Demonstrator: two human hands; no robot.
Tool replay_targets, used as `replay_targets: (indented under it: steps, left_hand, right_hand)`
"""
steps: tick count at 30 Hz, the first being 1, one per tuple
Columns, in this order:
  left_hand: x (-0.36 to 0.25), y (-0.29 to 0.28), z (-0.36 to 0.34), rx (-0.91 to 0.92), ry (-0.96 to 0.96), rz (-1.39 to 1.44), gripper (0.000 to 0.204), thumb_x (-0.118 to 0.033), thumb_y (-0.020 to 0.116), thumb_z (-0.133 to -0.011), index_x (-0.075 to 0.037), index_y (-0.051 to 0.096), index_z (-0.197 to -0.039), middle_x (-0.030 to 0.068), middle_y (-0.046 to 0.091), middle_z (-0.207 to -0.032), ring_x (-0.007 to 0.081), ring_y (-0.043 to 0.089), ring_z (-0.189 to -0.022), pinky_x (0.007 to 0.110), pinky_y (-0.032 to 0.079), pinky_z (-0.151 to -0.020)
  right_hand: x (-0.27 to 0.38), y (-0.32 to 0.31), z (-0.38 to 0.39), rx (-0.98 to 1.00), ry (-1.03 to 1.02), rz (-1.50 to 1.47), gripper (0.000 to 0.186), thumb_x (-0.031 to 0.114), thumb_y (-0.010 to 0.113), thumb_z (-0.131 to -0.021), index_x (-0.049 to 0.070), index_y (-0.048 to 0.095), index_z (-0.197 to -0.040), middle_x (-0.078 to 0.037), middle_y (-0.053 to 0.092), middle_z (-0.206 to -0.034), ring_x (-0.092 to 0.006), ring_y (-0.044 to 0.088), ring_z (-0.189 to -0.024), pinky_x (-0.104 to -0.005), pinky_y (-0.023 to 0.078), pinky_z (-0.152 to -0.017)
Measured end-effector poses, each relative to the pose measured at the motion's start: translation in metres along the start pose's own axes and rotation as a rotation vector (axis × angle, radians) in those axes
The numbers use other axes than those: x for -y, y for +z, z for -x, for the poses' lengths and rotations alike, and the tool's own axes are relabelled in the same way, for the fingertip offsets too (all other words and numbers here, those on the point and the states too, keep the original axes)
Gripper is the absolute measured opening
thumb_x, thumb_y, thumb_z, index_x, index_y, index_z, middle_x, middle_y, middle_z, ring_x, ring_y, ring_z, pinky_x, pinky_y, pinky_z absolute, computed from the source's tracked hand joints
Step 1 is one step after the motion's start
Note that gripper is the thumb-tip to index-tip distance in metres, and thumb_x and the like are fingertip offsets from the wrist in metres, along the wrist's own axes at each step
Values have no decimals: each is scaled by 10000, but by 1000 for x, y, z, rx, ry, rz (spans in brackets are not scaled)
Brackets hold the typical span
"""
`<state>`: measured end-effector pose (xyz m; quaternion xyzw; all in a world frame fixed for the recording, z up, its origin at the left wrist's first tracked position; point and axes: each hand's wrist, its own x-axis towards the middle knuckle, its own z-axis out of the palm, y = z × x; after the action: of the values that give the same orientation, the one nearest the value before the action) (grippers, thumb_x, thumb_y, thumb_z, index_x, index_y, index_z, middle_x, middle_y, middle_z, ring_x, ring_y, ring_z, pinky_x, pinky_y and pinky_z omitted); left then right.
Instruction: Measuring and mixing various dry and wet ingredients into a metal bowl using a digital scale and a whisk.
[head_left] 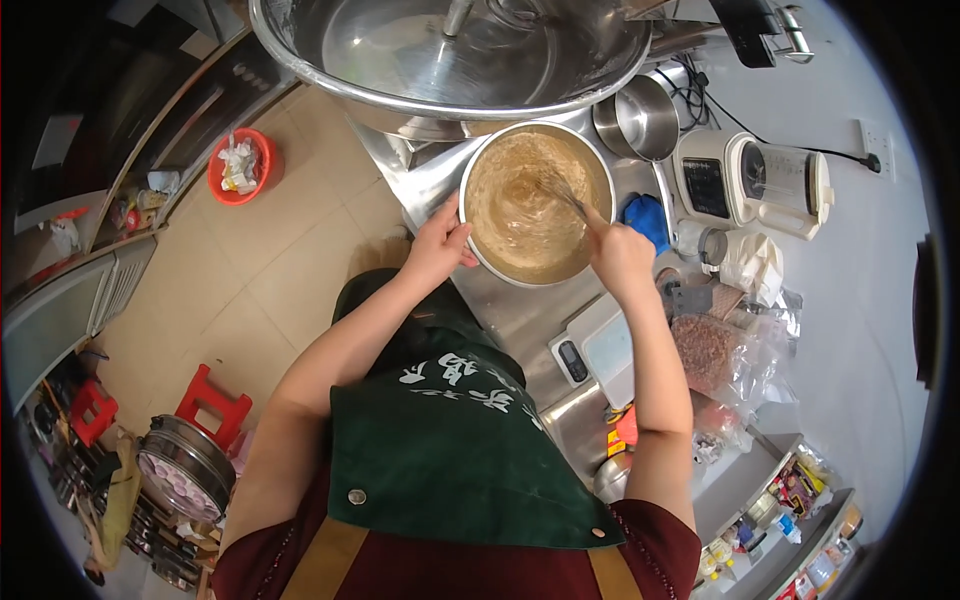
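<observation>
A round metal bowl [606, 178] holds a light brown batter [515, 225] with swirl marks on its surface. My left hand [438, 243] grips the bowl's left rim, thumb inside the edge side and fingers along the wall. In my right hand [622, 255] is the handle of a wire whisk [566, 194], fingers wrapped round it. The whisk slants into the batter near the middle, and its wires are partly sunk and blurred.
A large steel mixing bowl [450, 108] stands beyond. To the right are a steel pot [645, 118], a blender [765, 180], a blue cloth [646, 222] and bagged brown food [703, 352]. A kitchen scale [572, 361] lies nearer. A red bin [266, 165] sits on the floor.
</observation>
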<state>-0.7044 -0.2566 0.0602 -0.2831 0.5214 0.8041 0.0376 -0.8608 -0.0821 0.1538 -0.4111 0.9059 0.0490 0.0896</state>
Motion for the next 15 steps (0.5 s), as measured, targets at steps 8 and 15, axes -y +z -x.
replay_targets:
  steps: [8, 15]
  left_hand:
    - [-2, 4, -2, -8, 8, 1, 542, -12, 396, -850, -107, 184, -1340, 82, 572, -843, 88, 546, -548, 213, 493, -496]
    - [1, 2, -1, -43, 4, -2, 543, -16, 399, -849, -115, 190, -1341, 78, 567, -827, 88, 539, -538, 221, 494, -497]
  right_hand:
    - [25, 2, 23, 115, -45, -44, 372, 156, 547, -745, 196, 547, -1115, -139, 552, -563, -283, 565, -523, -392, 436, -480]
    - [11, -4, 47, 177, -37, -81, 322, 153, 532, -748, 179, 569, -1067, -125, 561, -559, -294, 567, -516, -396, 443, -482]
